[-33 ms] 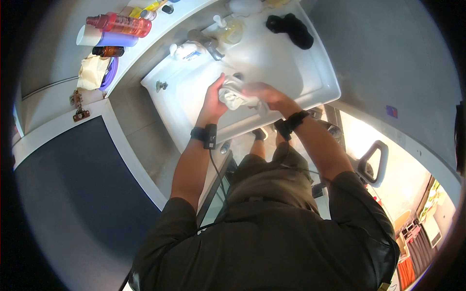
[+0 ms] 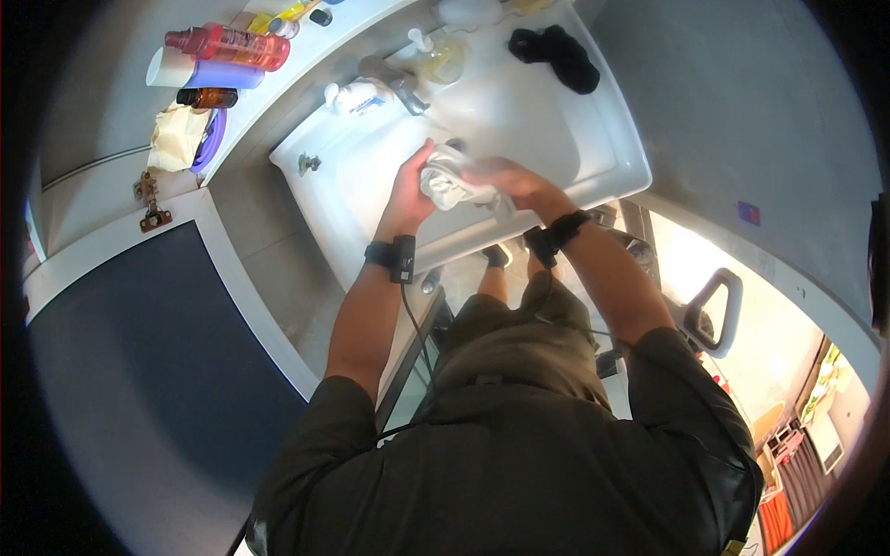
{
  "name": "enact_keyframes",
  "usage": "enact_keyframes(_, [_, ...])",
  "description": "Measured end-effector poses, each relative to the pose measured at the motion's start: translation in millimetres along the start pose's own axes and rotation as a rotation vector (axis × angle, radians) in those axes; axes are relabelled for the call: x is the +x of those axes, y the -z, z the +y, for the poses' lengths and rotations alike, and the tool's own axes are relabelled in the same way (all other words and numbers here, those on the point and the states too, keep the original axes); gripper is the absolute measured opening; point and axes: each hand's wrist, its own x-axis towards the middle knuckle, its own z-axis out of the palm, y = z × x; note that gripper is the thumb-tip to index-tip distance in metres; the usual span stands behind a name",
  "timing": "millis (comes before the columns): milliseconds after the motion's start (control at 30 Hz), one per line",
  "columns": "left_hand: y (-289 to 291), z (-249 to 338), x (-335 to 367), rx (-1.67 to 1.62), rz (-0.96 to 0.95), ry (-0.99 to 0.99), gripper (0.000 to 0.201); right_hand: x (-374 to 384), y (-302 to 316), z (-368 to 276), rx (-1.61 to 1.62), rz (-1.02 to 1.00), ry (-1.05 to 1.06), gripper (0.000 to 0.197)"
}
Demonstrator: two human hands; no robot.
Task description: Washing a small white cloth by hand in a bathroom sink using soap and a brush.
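Head view: white cloth (image 2: 447,189) bunched between both hands, over the sink (image 2: 357,181)
Left hand (image 2: 409,192): fingers wrapped on the cloth's left side
Right hand (image 2: 508,182): blurred against its right side; cannot tell whether it pinches
Sink rim: just below the hands
Basin: white surface stretches between cloth and black fabric (image 2: 567,67)

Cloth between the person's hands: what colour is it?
The cloth is white, best seen in the head view.

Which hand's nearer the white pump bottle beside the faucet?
Left. The left hand, gripping the white cloth, is below and right of the white pump bottle in view; the right hand, also on the cloth, is farther right.
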Motion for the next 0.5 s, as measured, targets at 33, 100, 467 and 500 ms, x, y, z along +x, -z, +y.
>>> enact_keyframes(33, [13, 0, 6, 0.003, 0.004, -0.006, 0.032, -1, -6, -5, -0.077, 0.005, -0.079, 0.054])
enact_keyframes(100, [48, -6, 25, 0.27, -0.094, -0.175, 0.033, 12, 8, 5, 0.045, -0.028, -0.095, 0.053])
enact_keyframes(467, [44, -5, -8, 0.929, 0.22, -0.42, 0.028, 25, 37, 31, 0.146, 0.301, 0.114, 0.039])
enact_keyframes(500, [53, 0, -4, 0.931, 0.365, -0.497, 0.027, 27, 46, 35, 0.217, 0.504, 0.102, 0.036])
